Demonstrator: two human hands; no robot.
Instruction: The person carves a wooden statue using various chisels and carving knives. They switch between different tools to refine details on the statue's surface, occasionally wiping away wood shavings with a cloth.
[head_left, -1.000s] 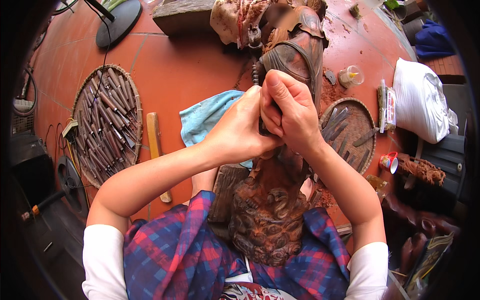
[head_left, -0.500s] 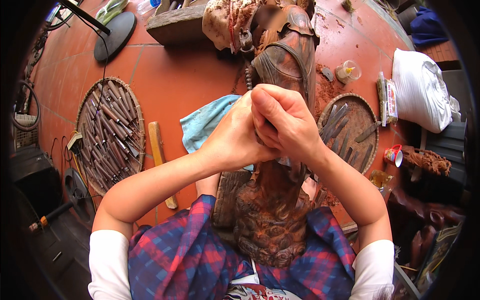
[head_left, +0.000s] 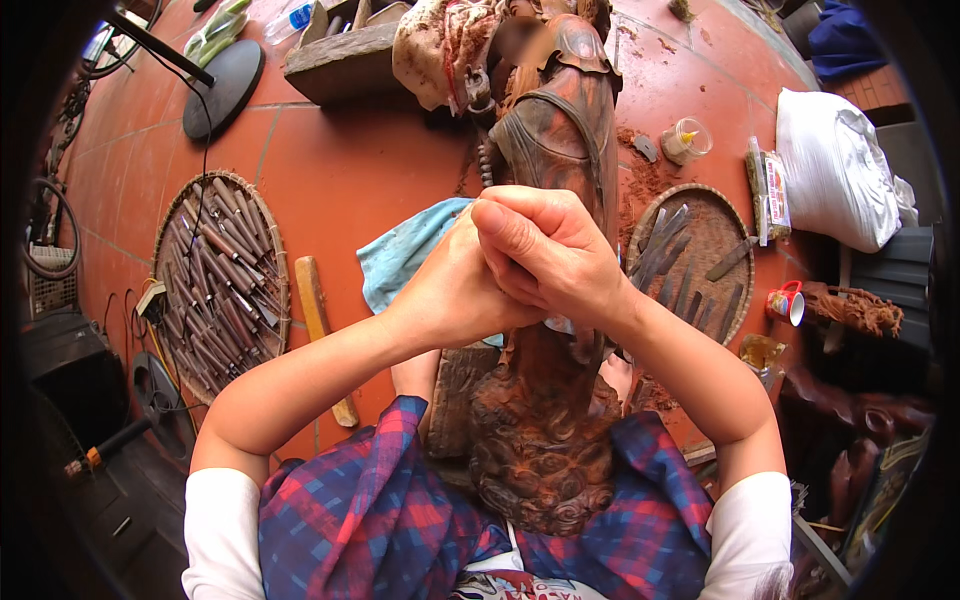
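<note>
One tiled floor (head_left: 330, 150), smooth and terracotta red, spreads under everything. One statue (head_left: 550, 375) of dark reddish wood lies lengthwise on it, its draped form smooth above and its base thick with rounded, knobbly curls, resting between two legs (head_left: 360, 500) in blue-and-red plaid cloth. Of two round woven trays, the larger left tray (head_left: 286, 270) holds dozens of wooden-handled chisels (head_left: 225, 270), too overlapped to count. One white sack (head_left: 835, 165), creased and bulging, stands at the right. The smaller right tray (head_left: 712, 220) carries several flat, dark blades (head_left: 668, 240). One soft blue cloth (head_left: 405, 255) lies rumpled left of the statue, near one straight wooden bar (head_left: 325, 340).

Two bare hands meet over the statue's middle: the right hand (head_left: 560, 255) has its fingers curled tight against the left hand (head_left: 455, 285), whose fingers are hidden, so I cannot tell their pose or whether anything is gripped. Smallest are one red-and-white cup (head_left: 790, 304) and one clear round jar (head_left: 686, 141)
</note>
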